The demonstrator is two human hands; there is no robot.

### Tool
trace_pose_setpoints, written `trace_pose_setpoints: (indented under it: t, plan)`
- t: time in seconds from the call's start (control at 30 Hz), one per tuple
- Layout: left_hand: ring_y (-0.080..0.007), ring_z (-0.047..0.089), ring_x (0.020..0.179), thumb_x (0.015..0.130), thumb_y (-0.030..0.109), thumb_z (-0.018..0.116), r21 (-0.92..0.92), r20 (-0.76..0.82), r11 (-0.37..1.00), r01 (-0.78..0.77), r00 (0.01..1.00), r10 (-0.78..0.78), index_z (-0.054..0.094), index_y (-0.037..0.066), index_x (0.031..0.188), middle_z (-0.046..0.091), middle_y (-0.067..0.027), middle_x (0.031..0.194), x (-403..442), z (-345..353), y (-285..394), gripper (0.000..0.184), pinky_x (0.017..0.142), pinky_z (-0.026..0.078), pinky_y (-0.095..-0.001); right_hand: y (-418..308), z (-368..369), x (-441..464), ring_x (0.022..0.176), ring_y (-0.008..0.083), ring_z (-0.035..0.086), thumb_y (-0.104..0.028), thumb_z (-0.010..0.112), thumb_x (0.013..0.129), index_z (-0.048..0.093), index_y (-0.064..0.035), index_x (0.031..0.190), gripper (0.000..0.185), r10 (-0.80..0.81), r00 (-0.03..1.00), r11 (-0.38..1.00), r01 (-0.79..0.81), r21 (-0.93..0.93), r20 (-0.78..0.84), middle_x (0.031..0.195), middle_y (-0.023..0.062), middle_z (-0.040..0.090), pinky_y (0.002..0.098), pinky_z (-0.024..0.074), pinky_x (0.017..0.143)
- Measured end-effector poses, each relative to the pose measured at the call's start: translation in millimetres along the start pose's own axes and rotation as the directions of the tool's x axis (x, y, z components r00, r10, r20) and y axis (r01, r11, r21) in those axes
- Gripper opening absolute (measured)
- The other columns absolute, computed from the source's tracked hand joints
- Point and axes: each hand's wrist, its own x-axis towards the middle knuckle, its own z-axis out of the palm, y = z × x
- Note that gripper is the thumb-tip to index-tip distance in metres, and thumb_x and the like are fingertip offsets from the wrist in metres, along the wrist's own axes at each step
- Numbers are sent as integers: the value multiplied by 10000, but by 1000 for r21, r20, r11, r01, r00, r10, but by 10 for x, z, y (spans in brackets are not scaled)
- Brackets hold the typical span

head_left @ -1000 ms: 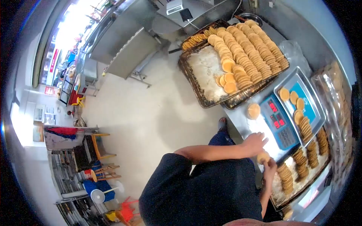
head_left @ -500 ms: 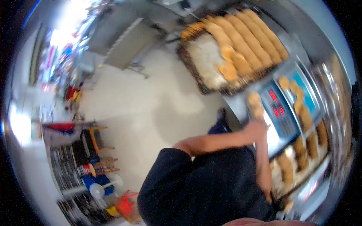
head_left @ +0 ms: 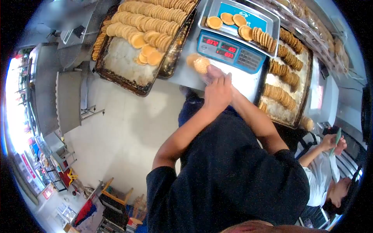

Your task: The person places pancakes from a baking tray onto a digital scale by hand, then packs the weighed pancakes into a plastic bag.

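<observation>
Round golden cookies lie before my hands at the front of the scale, in what looks like a clear plastic bag. My left hand, back of the hand upward, is closed near the bag's neck. Overlapping it, my right hand is closed just beyond, by the cookies; its fingers are partly hidden. Right behind them stands a blue digital scale with red lit numbers. Its metal pan carries several loose cookies and a leaning row of them.
At the left, a dark baking tray holds long rows of cookies and overhangs the table edge. Another tray of cookie rows lies right of the scale. Bagged goods line the back right. A person in white holds a green object at right.
My view has swung to the right, so the trays and scale appear further left and higher. A person at right has come into view. Both hands stay together at the bagged cookies.
</observation>
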Motion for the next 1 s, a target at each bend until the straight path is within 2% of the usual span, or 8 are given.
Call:
trace_pose_setpoints:
  t: [0.13,0.37,0.57,0.6,0.67,0.73,0.9,1.0]
  plan:
    - [-318,688,899,842,126,632,-51,64,997,-51,997,54,584,35,1327,687,-136,990,-3,3,42,496,748,579,-445,-48,8,114,873,179,686,-224,671,1015,647,-18,1140,243,-14,1000,1000,14,-19,-14,930,58,666,291,552,774]
    - [-348,700,929,857,113,609,-117,51,993,-14,998,20,598,52,1312,706,-170,1021,34,108,10,459,780,579,-461,-155,34,71,935,198,715,-230,688,1005,640,-8,1177,285,-11,1000,1000,11,21,-2,982,73,680,294,580,831]
    - [-386,691,936,873,95,588,-255,99,965,-65,991,93,592,49,1316,703,-190,1031,23,9,14,446,810,563,-496,267,-127,367,997,207,708,-185,729,975,634,-3,1219,319,-52,989,999,51,-13,-137,1078,80,682,319,580,876]
    - [-394,692,934,872,92,589,-271,114,961,-61,989,94,589,48,1318,704,-198,1035,34,10,11,448,816,559,-507,555,-343,522,1010,200,702,-177,736,969,634,-9,1219,318,-186,983,978,184,100,12,1103,83,684,325,580,881]
    - [-396,695,927,868,91,594,-279,150,959,-52,984,97,585,47,1323,705,-209,1037,10,50,-18,457,813,556,-512,599,-406,516,1024,192,696,-170,743,963,634,-15,1220,319,-331,933,928,295,228,140,1129,87,687,331,579,885]
    - [-399,698,920,864,89,599,-281,176,959,-44,979,97,582,47,1327,706,-220,1039,29,57,-37,465,810,553,-518,237,-202,275,956,271,737,-151,750,973,615,29,1149,286,35,995,956,-5,295,-98,1077,116,695,340,606,744]
    - [-425,691,927,848,73,610,-309,108,950,-36,992,72,575,55,1349,701,-249,1037,30,41,-12,503,789,546,-525,123,-102,148,900,231,734,-147,780,946,623,29,1080,271,-28,1000,985,29,170,-8,1014,126,704,323,596,716]
    - [-433,690,918,850,73,606,-285,187,957,-47,977,103,577,59,1348,703,-252,1021,16,132,-40,500,787,547,-520,102,-32,167,862,210,728,-166,790,941,632,33,1053,277,14,1000,1000,-14,1,-28,959,122,709,316,591,710]
